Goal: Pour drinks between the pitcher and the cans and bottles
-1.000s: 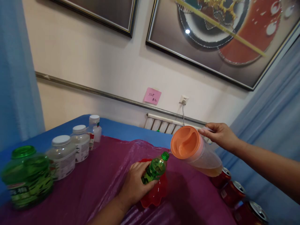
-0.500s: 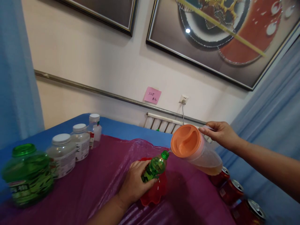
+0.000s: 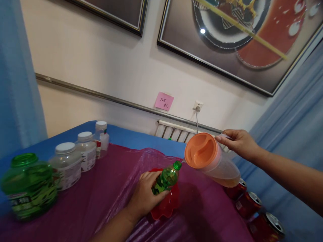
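A small green plastic bottle (image 3: 169, 177) is gripped round its body by my left hand (image 3: 144, 195), tilted a little to the right with its mouth uncapped. Beneath it lies a red scalloped bowl (image 3: 165, 208), partly hidden by the bottle and hand. My right hand (image 3: 238, 143) holds the handle of a clear pitcher (image 3: 222, 169) with an orange lid (image 3: 201, 150). The pitcher is tipped far over to the left, and pale amber liquid sits in its lower side. Its spout is close to the bottle's mouth; whether liquid is flowing I cannot tell.
Along the left stand a large green jar (image 3: 29, 188) without a lid and several clear white-capped containers (image 3: 67, 166). Red cans (image 3: 266, 225) line the right edge. A purple plastic sheet (image 3: 108, 201) covers much of the blue table (image 3: 123, 137). A radiator (image 3: 174, 131) is behind.
Almost nothing differs. Both hands keep their hold on the bottle and the tilted pitcher, and the whole view has shifted very slightly.
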`<action>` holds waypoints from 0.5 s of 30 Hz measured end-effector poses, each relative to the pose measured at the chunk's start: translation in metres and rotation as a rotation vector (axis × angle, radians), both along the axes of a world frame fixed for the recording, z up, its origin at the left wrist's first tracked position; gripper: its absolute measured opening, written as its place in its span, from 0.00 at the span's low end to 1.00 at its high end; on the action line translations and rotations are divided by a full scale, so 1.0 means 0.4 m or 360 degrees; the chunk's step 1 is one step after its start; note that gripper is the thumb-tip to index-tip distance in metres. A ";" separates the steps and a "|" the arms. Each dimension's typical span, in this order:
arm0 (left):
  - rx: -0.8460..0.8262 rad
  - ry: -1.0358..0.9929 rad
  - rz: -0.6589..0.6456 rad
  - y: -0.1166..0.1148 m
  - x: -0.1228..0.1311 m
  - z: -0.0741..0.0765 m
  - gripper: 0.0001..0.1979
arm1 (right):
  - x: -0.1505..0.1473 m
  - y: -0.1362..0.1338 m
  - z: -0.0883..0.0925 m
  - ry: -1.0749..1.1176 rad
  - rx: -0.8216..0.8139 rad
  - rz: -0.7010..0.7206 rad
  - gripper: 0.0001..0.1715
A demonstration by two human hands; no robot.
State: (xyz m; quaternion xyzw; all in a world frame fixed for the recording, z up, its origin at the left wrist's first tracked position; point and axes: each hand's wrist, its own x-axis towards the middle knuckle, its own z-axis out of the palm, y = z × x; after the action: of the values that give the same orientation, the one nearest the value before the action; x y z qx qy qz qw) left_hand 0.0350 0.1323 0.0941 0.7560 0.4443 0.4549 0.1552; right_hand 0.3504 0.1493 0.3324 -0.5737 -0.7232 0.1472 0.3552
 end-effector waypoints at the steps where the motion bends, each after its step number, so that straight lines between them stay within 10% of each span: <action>1: 0.0003 0.0000 0.0001 0.001 0.000 0.000 0.26 | 0.000 0.000 0.001 0.0003 0.0002 -0.0002 0.33; 15: 0.0034 0.0014 -0.0006 0.006 -0.001 -0.015 0.27 | -0.005 -0.007 0.008 -0.0061 0.0072 -0.0037 0.35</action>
State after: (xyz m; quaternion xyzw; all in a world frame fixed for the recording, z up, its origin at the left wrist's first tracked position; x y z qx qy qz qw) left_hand 0.0345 0.1348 0.0882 0.7604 0.4386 0.4561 0.1461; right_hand 0.3486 0.1464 0.3355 -0.5767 -0.7263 0.1156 0.3557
